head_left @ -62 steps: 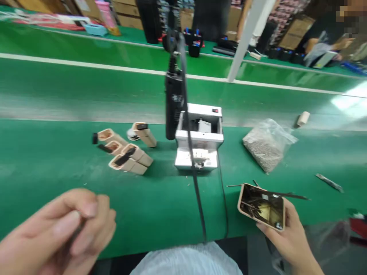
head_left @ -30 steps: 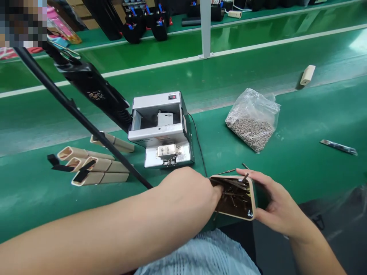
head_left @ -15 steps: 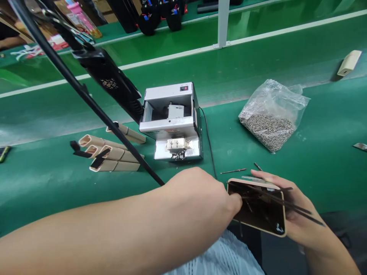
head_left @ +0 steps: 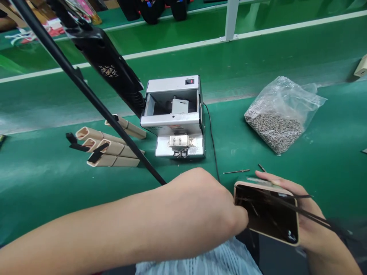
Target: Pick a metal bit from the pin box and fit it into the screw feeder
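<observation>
My right hand (head_left: 309, 214) grips a beige-rimmed housing (head_left: 295, 229) by its far right side, with the dark, glossy open face turned up toward me. Thin black strips, blurred, stretch from that face past the right rim and over my right hand. My left hand (head_left: 212, 206) is curled closed at the housing's left end. The back of this hand hides most of its fingers, so what it pinches cannot be made out. Just beyond the housing, a slim metal driver bit (head_left: 236, 171) lies on the green bench, and a second bit (head_left: 262, 168) rests by my right fingertips.
A silver screw feeder (head_left: 173, 120) stands ahead, its cable (head_left: 212, 141) running toward me. A clear bag of small screws (head_left: 275, 130) lies to the right. Several beige tubes (head_left: 120, 149) with black tabs sit left, behind a slanting black cable (head_left: 94, 103) and a black power driver (head_left: 111, 72).
The housing and both hands have shifted slightly right and down in view. The black strips now reach farther right. My left hand stays closed at the housing's left end.
</observation>
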